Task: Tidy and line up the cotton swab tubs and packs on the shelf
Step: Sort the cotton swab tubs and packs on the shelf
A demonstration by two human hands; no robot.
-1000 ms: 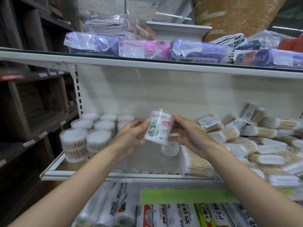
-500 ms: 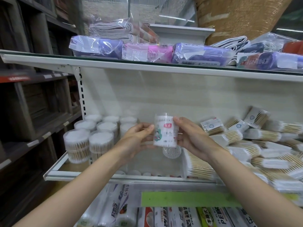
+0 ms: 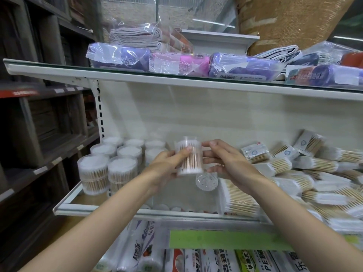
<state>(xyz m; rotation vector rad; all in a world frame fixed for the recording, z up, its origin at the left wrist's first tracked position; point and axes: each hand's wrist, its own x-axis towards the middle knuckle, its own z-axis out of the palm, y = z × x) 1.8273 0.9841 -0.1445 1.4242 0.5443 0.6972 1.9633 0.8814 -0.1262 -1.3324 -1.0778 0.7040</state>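
Tubs [image 3: 110, 163] stand in rows at left centre; one tub [image 3: 189, 157] sits mid-frame, gripped between left hand [image 3: 167, 167] and right hand [image 3: 227, 163]. Packs [image 3: 306, 173] at right lie jumbled, likely unsorted.

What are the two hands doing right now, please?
Left hand: gripping the cotton swab tub, thumb across its front.
Right hand: fingers on the same tub's right side; grip unclear.
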